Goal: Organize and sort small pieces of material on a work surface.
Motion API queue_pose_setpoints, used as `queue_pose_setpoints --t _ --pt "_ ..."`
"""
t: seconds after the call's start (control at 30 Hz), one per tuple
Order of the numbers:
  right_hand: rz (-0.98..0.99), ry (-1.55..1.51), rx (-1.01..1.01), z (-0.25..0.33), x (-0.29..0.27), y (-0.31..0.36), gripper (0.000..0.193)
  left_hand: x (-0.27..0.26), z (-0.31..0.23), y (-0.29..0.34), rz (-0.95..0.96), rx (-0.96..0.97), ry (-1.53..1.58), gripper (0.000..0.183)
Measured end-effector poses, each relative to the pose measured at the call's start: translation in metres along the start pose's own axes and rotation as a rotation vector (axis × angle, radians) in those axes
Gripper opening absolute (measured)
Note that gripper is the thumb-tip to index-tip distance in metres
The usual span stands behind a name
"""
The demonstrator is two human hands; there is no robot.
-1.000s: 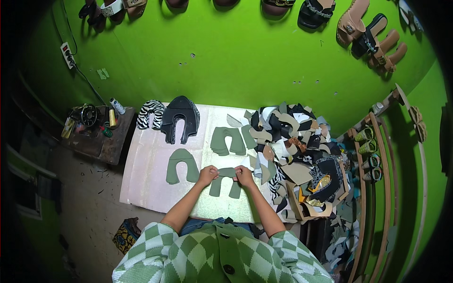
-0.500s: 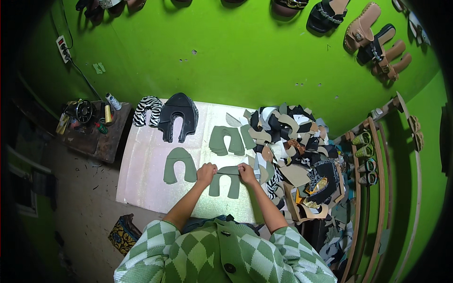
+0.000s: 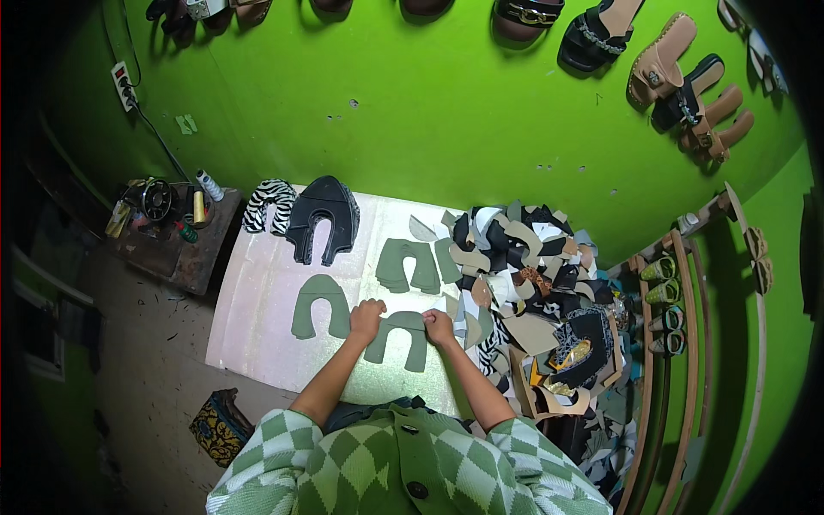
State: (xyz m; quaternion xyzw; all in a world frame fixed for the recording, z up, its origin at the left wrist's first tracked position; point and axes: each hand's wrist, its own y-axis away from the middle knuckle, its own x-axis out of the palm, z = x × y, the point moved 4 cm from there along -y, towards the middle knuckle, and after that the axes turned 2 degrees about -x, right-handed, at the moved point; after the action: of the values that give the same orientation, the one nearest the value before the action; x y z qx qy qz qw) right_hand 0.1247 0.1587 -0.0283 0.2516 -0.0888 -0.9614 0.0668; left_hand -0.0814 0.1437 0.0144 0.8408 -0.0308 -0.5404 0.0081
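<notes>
On the white table [image 3: 257,318] in front of me lies a green U-shaped shoe-upper piece [image 3: 415,354], its two legs toward me. My left hand [image 3: 367,318] grips its upper left edge with curled fingers. At the upper right corner my right hand [image 3: 439,327] pinches the same piece; the fingertips are partly hidden. Left of my left hand rests a similar green arched piece [image 3: 306,300]. Beyond my hands are several overlapping green U-shaped pieces [image 3: 393,265], with a green strip [image 3: 446,260] beside them.
A black arched stack [image 3: 337,202] and zebra-striped pieces [image 3: 257,210] lie at the far left. Mixed scraps [image 3: 524,245] are heaped along the right, with an open box [image 3: 538,397]. Further right stands a wooden rack [image 3: 684,296] with sandals. A sewing machine [image 3: 157,199] is at left.
The upper part of the green U-shaped piece now lies flatter and shows its rounded top. Both hands have shifted slightly left and toward me, still at its upper corners.
</notes>
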Motion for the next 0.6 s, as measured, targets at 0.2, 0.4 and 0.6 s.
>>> queue_pose_setpoints --t 0.2,0.4,0.6 --pt "0.042 -0.024 0.064 -0.004 0.009 -0.005 0.012 -0.013 -0.005 0.009 0.0 0.008 0.247 0.022" --pt "-0.019 -0.037 0.072 -0.005 0.014 -0.006 0.012 -0.015 -0.005 0.002 -0.025 -0.003 0.217 0.016" --pt "-0.006 -0.045 0.02 0.002 0.011 -0.001 0.018 -0.015 -0.002 0.001 0.056 -0.131 0.407 0.013"
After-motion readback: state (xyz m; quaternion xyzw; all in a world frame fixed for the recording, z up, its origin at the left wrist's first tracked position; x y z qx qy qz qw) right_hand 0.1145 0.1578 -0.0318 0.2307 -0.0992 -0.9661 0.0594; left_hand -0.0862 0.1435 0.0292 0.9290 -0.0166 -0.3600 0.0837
